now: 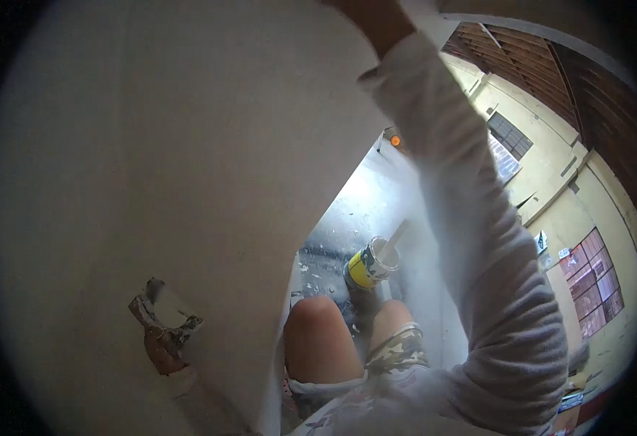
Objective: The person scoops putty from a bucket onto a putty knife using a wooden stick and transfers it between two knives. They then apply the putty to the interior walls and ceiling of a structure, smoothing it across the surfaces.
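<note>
At lower left, my left hand (164, 352) is closed on a plaster-smeared scraper or small board (169, 309), whose exact kind I cannot make out. Its middle is pale and its edges are crusted with dark and whitish residue. The hand is close to a broad pale wall panel (209, 160); whether it touches the panel is unclear. My right arm, in a light long sleeve (471, 218), stretches up across the view. Only the bare wrist shows at the top edge, so the right hand and anything in it are out of frame.
Below, near my knees, an open yellow-and-white bucket (365, 269) stands on a spattered floor (325, 272), with a pale stick (394, 236) in it. An orange round object (395, 141) is farther off. Yellowish walls (551, 218) with windows and a dark roof (536, 73) lie to the right.
</note>
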The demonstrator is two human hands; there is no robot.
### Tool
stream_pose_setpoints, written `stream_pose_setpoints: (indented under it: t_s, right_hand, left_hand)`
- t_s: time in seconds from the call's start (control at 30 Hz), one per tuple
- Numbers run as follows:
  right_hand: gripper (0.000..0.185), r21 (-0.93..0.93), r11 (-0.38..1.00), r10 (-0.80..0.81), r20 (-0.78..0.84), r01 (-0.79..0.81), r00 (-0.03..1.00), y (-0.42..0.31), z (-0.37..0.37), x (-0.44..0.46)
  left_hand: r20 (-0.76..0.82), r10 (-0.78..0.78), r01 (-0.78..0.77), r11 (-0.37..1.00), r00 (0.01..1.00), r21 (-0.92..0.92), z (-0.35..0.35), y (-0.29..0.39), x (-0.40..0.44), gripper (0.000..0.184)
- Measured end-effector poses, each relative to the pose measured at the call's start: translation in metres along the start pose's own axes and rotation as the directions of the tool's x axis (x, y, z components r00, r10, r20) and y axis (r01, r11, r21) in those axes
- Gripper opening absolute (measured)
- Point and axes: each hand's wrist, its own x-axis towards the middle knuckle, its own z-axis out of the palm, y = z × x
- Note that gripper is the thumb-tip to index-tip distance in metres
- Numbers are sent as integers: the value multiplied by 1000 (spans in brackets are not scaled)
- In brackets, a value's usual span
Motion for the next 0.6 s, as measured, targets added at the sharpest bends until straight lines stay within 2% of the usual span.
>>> stream_pose_setpoints:
  t_s: [0.03, 0.1, 0.13, 0.17, 0.2, 0.23, 0.27, 0.3, 0.33, 0.37, 0.4, 0.43, 0.47, 0.5, 0.53, 0.57, 0.6]
  right_hand:
    - [25, 71, 995, -63, -105, 71, 992, -11, 22, -26]
    - [25, 85, 995, -50, 84, 43, 995, -48, 25, -73]
    - [27, -32, 992, -120, 122, 125, 985, -68, 41, -102]
    - [23, -46, 976, -208, 62, 211, 976, -83, 50, -134]
    - [24, 97, 970, -242, 364, 222, 899, -92, 43, -144]
    - [27, 230, 955, -293, 617, 189, 730, -99, 37, -148]
    - [27, 228, 952, -303, 597, 204, 743, -100, 31, -144]
    - [27, 154, 967, -252, 495, 201, 832, -95, 25, -133]
    - [28, 82, 980, -201, 380, 183, 903, -89, 19, -121]
    - [27, 169, 970, -202, 150, 176, 968, -75, 30, -99]
    - [25, 45, 974, -222, 24, 221, 975, -63, 12, -76]
    - [25, -51, 977, -210, -94, 206, 973, -53, 12, -50]
    - [24, -66, 974, -225, -171, 217, 959, -44, 5, -26]
    - [22, -147, 971, -206, -133, 186, 969, -44, -15, -13]
    - [21, 37, 993, -105, -175, 113, 979, -37, -3, 6]
    - [21, 41, 993, -107, -165, 115, 980, -31, 2, 23]
    - [24, 15, 992, -126, -124, 129, 984, -26, 0, 38]
  left_hand:
    - [0, 4, -4, 1000, 1000, 8, 1, 3, 3, 35]
    - [4, -43, 43, 999, 999, -30, 6, 14, 8, 34]
    - [21, -255, 253, 938, 967, -236, 8, 14, 10, 35]
    - [38, -455, 425, 794, 890, -435, 10, 14, 11, 35]
    - [-65, 89, -99, 980, 994, -175, 9, 9, 12, 34]
    - [-48, 372, -373, 928, 927, -16, 7, 1, 10, 34]
    - [-27, 623, -616, 777, 781, 130, 5, -7, 9, 34]
    - [-35, 293, -295, 953, 955, -68, 3, -19, 2, 33]
    - [-5, 124, -123, 977, 992, -173, 4, -22, -1, 32]
    - [26, -50, 55, 961, 998, -271, 4, -27, -4, 32]
    - [2, -89, 89, 985, 996, -147, 3, -21, -8, 33]
    - [-10, -108, 107, 991, 994, -83, 1, -34, -12, 33]
    - [-22, -127, 126, 992, 992, -20, 0, -46, -16, 34]
    - [-36, -94, 93, 995, 995, -37, 3, -75, -12, 32]
    - [-41, -85, 83, 996, 996, -43, 0, -100, -18, 31]
    - [-46, -76, 74, 996, 996, -49, -1, -110, -19, 30]
    - [-72, 155, -123, 936, 985, 329, -5, -104, -19, 37]
